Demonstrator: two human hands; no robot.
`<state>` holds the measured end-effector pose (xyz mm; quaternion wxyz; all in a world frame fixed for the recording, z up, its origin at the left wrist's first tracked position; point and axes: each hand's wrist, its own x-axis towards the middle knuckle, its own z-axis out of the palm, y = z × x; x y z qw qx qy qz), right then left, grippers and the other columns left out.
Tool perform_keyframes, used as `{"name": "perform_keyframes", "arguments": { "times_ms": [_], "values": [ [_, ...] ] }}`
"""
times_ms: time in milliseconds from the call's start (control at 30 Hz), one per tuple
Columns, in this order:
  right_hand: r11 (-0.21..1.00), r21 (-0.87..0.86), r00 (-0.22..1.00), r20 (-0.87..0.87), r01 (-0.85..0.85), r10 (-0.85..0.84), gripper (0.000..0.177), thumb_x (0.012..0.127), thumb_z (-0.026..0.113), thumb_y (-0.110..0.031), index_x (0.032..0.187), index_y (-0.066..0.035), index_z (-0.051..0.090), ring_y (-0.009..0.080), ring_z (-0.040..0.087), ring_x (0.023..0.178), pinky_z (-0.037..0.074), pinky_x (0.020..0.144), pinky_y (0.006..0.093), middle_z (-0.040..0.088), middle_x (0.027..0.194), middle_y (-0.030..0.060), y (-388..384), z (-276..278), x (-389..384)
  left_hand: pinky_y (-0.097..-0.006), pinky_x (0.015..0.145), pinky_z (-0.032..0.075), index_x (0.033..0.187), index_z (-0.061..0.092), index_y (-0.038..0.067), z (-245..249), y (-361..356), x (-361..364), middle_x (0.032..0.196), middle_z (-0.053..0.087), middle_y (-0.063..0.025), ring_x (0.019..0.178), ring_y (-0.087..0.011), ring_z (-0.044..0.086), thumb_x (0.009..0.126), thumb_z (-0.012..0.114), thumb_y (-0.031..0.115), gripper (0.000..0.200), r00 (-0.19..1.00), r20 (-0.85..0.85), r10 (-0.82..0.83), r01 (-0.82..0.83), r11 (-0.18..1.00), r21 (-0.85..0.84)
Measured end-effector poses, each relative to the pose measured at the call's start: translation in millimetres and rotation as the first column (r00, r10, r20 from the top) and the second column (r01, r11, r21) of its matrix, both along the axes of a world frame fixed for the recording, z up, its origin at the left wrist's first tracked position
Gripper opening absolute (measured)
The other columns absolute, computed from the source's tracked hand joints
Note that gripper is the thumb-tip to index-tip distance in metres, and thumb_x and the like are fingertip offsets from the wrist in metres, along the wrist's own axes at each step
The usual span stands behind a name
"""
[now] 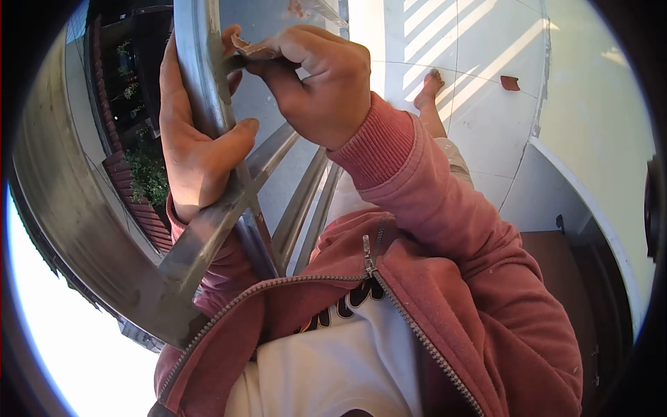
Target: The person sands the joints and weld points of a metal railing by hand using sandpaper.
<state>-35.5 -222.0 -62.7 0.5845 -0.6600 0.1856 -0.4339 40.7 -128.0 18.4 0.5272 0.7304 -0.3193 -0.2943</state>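
Note:
A grey metal bar (200,69) of a railing rises at the upper left, and my left hand (198,156) is wrapped round it, thumb on the near side. Some fingertips show past the bar's right edge. Just right of the bar, my right hand (319,80) pinches a small, creased brown piece (257,51) that looks like sandpaper. This piece is close against the bar; whether it touches is hard to tell. Part of it is hidden by the fingers.
A wide curved metal rail (83,187) runs down the left, joined to slanted bars (208,240). Beyond it are plants (144,177). A reddish-brown piece (509,83) lies on the tiled floor (479,139), near my bare foot (431,85). A pale wall (601,118) stands right.

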Motion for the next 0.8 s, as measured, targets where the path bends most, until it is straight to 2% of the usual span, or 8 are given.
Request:
{"name": "perform_keyframes", "arguments": {
  "times_ms": [67, 200, 333, 400, 500, 600, 733, 800],
  "values": [
    [0.991, -0.130, 0.999, 0.023, -0.036, 0.040, 0.012, 0.076, 0.062, 0.006, 0.084, -0.002, 0.066, 0.0180, 0.066, 0.070, 0.052, 0.061, 0.0251, 0.067, 0.078, 0.0103, 1.4, 40.0, -6.7, -0.0343, 0.098, 0.035, 0.138, 0.025, 0.001, 8.0, 1.4, -8.1, 0.122, 0.050, -0.0155, 0.113, -0.0199, 0.048, 0.056, 0.052, -0.007, 0.087, 0.987, -0.113, 0.111, -0.089, 0.978, 0.189],
    [0.992, 0.128, 0.999, 0.039, -0.013, 0.008, 0.009, 0.075, 0.065, 0.004, 0.083, -0.001, 0.064, 0.0181, 0.065, 0.067, 0.050, 0.058, 0.0248, 0.066, 0.078, 0.0093, 8.8, -12.6, 7.2, -0.0294, 0.093, 0.039, 0.137, 0.027, 0.000, -2.2, 5.7, 3.3, 0.118, 0.052, -0.0129, 0.105, -0.0189, 0.052, 0.056, 0.053, -0.008, 0.085, 0.999, 0.034, -0.006, 0.005, 1.000, 0.011],
    [1.000, -0.008, 0.996, 0.094, 0.006, -0.005, 0.009, 0.075, 0.060, 0.008, 0.078, 0.000, 0.063, 0.0218, 0.068, 0.071, 0.056, 0.061, 0.0279, 0.065, 0.078, 0.0107, 6.1, 27.0, -0.2, -0.0434, 0.104, 0.033, 0.137, 0.026, -0.001, 7.5, 3.9, -0.3, 0.125, 0.049, -0.0212, 0.119, -0.0305, 0.047, 0.052, 0.055, -0.001, 0.090, 0.998, -0.015, 0.058, -0.053, 0.972, 0.227],
    [0.993, 0.111, 0.979, 0.201, -0.032, 0.009, 0.009, 0.074, 0.061, 0.008, 0.078, 0.000, 0.063, 0.0226, 0.067, 0.069, 0.055, 0.059, 0.0282, 0.065, 0.078, 0.0118, 10.0, 10.2, 5.6, -0.0405, 0.101, 0.037, 0.137, 0.026, -0.001, 1.3, 4.1, 5.1, 0.124, 0.051, -0.0192, 0.116, -0.0280, 0.049, 0.055, 0.055, -0.004, 0.087, 0.988, 0.141, -0.061, 0.048, 0.994, 0.097],
    [1.000, -0.003, 0.992, 0.121, 0.029, -0.028, 0.007, 0.075, 0.065, 0.007, 0.078, 0.001, 0.063, 0.0164, 0.066, 0.069, 0.052, 0.060, 0.0244, 0.066, 0.077, 0.0102, 10.4, 19.4, 1.9, -0.0419, 0.102, 0.035, 0.137, 0.026, -0.001, -3.5, 2.9, 0.2, 0.125, 0.050, -0.0202, 0.118, -0.0290, 0.048, 0.054, 0.054, -0.002, 0.088, 0.998, 0.061, 0.012, -0.014, 0.999, 0.032],
    [0.998, 0.055, 0.991, 0.131, -0.006, -0.001, 0.008, 0.075, 0.066, 0.006, 0.079, 0.001, 0.063, 0.0163, 0.066, 0.069, 0.053, 0.061, 0.0248, 0.066, 0.076, 0.0108, 10.1, 19.4, 3.5, -0.0326, 0.101, 0.030, 0.137, 0.025, -0.001, 7.0, 5.7, -0.5, 0.126, 0.048, -0.0167, 0.119, -0.0216, 0.045, 0.056, 0.052, -0.009, 0.086, 0.996, -0.056, 0.066, -0.054, 0.980, 0.190],
    [0.997, 0.078, 0.988, 0.151, 0.000, -0.012, 0.009, 0.075, 0.067, 0.004, 0.083, 0.001, 0.063, 0.0165, 0.067, 0.069, 0.052, 0.059, 0.0250, 0.065, 0.075, 0.0105, 9.9, 15.9, 1.3, -0.0291, 0.094, 0.037, 0.138, 0.025, 0.000, -1.3, 0.8, 1.6, 0.117, 0.052, -0.0124, 0.108, -0.0185, 0.050, 0.056, 0.053, -0.008, 0.086, 1.000, 0.013, -0.001, 0.001, 1.000, 0.016],
    [0.999, -0.046, 0.994, 0.103, -0.026, 0.031, 0.012, 0.076, 0.059, 0.011, 0.080, 0.001, 0.063, 0.0216, 0.068, 0.071, 0.057, 0.059, 0.0268, 0.065, 0.080, 0.0096, 10.1, 26.4, -2.7, -0.0398, 0.098, 0.039, 0.137, 0.027, 0.000, 4.6, 3.0, -0.4, 0.122, 0.052, -0.0179, 0.114, -0.0268, 0.051, 0.055, 0.055, -0.003, 0.087, 0.998, -0.033, 0.044, -0.038, 0.985, 0.171]
  ]
}}
